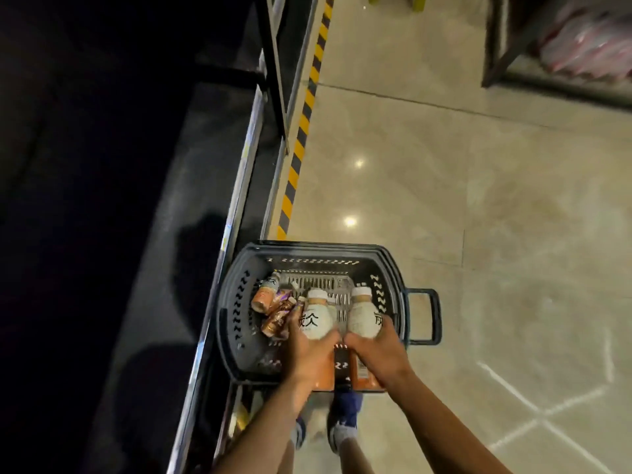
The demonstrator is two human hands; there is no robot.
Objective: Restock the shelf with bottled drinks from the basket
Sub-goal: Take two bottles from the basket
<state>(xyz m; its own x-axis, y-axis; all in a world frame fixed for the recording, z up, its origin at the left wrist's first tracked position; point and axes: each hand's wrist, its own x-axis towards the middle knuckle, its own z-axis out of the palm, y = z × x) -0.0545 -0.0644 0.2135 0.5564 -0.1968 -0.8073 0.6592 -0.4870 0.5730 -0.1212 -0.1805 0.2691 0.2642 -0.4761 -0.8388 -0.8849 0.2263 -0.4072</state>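
A dark blue basket [393,275] stands on the floor beside the shelf [191,186], which is dark and stretches along the left. My left hand [309,350] grips a large bottle [318,319] with a white cap, a white upper body with black characters and an orange lower part. My right hand [376,350] grips a second large bottle [364,318] of the same kind. Both bottles are above the basket's near end. Several small brown and orange bottles [273,307] lie in the basket's left half.
A yellow-and-black striped line [301,138] runs along the shelf base on the tiled floor [478,217]. Another rack [561,46] with pink packs stands at the top right. My feet [338,432] are just behind the basket.
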